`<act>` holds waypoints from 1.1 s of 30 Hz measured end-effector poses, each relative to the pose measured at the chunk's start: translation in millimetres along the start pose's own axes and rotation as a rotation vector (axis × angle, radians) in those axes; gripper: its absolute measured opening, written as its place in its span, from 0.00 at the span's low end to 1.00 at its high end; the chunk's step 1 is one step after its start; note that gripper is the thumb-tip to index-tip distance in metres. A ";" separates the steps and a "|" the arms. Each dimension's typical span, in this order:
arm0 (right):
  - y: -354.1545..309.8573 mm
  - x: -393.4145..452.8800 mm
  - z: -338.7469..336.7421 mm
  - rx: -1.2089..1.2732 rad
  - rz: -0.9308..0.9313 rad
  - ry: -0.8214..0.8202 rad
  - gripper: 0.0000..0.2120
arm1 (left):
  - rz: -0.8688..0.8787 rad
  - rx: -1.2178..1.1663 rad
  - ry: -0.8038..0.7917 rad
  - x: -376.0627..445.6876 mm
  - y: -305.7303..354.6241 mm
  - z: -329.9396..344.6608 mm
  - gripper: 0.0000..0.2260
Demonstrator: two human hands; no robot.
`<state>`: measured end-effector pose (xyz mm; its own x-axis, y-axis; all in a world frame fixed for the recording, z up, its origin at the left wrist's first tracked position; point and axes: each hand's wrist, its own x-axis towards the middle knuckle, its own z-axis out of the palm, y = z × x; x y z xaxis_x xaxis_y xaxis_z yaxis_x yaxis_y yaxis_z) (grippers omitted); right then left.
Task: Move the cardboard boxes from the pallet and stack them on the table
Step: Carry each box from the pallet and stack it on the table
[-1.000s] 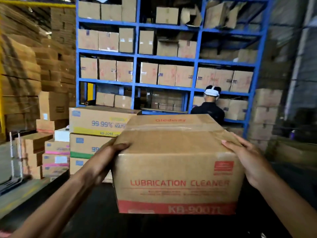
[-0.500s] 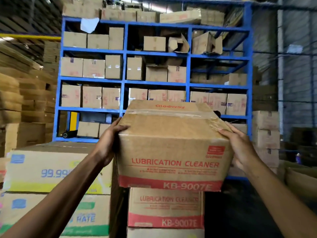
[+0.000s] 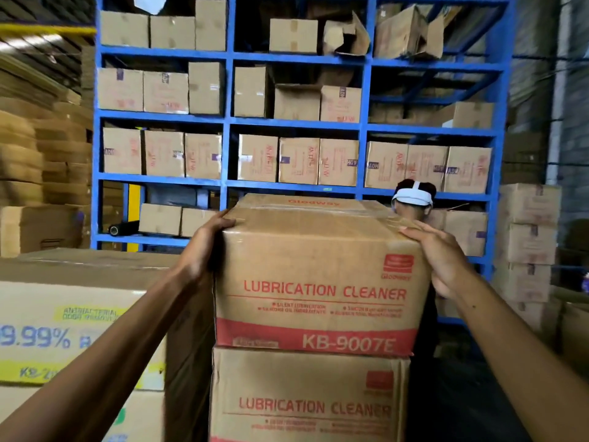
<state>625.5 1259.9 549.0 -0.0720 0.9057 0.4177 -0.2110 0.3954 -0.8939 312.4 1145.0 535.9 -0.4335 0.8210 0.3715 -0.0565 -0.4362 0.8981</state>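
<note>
Top box (image 3: 318, 275) now resting on lower box (image 3: 309, 397); left hand (image 3: 199, 253), right hand (image 3: 443, 260) grip its sides.

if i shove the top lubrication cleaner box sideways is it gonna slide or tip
The top LUBRICATION CLEANER box probably slides rather than tips: it sits flat on a matching box of about the same footprint. It looks stiff, with square, undented corners. It is likely fairly heavy, since both the left hand and right hand grip it.
</note>
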 end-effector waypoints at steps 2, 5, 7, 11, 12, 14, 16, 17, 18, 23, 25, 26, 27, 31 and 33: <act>11.9 13.1 2.0 -0.016 0.010 -0.036 0.05 | -0.015 0.048 -0.009 7.1 -9.2 3.5 0.11; 25.8 30.8 3.9 -0.020 0.007 -0.065 0.11 | -0.023 0.103 0.031 19.1 -23.0 9.4 0.18; 29.9 40.4 5.2 -0.025 -0.005 -0.058 0.10 | -0.015 0.126 0.073 24.0 -25.1 10.7 0.21; 31.1 47.9 8.5 -0.020 0.002 -0.058 0.08 | -0.020 0.118 0.087 28.2 -28.3 10.3 0.21; 31.9 48.8 8.1 -0.025 -0.003 -0.060 0.08 | -0.028 0.115 0.077 26.3 -28.0 12.1 0.20; 33.7 49.6 6.9 -0.031 -0.006 -0.066 0.09 | -0.045 0.114 0.074 25.4 -28.2 13.3 0.21; 34.5 47.0 7.3 -0.024 -0.005 -0.076 0.09 | -0.040 0.121 0.077 20.8 -25.0 13.2 0.21; 34.4 46.2 7.3 -0.028 -0.010 -0.086 0.10 | -0.034 0.138 0.067 20.0 -23.7 12.6 0.21; 34.6 46.5 7.1 -0.040 -0.016 -0.096 0.12 | -0.028 0.148 0.062 19.2 -22.3 12.2 0.21; 34.4 45.6 7.1 -0.077 -0.039 -0.066 0.17 | 0.000 0.188 0.162 13.0 -15.5 19.1 0.19; 37.9 46.6 6.7 -0.140 -0.064 0.000 0.22 | 0.037 0.246 0.204 8.8 -19.1 19.4 0.17; 40.4 46.8 7.8 -0.194 -0.091 0.043 0.26 | 0.067 0.281 0.208 5.7 -22.6 18.5 0.16; 42.1 45.6 9.8 -0.248 -0.133 0.094 0.30 | 0.106 0.305 0.209 2.6 -26.3 18.3 0.15; 37.6 22.6 31.5 -0.367 -0.460 0.219 0.21 | 0.240 0.458 0.242 -20.0 -35.1 11.5 0.12; 35.8 0.6 50.3 -0.410 -0.581 0.158 0.16 | 0.263 0.520 0.186 -37.0 -40.5 9.2 0.09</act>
<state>568.9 1266.9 525.4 0.0890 0.5308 0.8428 0.2122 0.8167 -0.5367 339.0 1135.7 488.0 -0.5258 0.6114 0.5913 0.4998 -0.3404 0.7964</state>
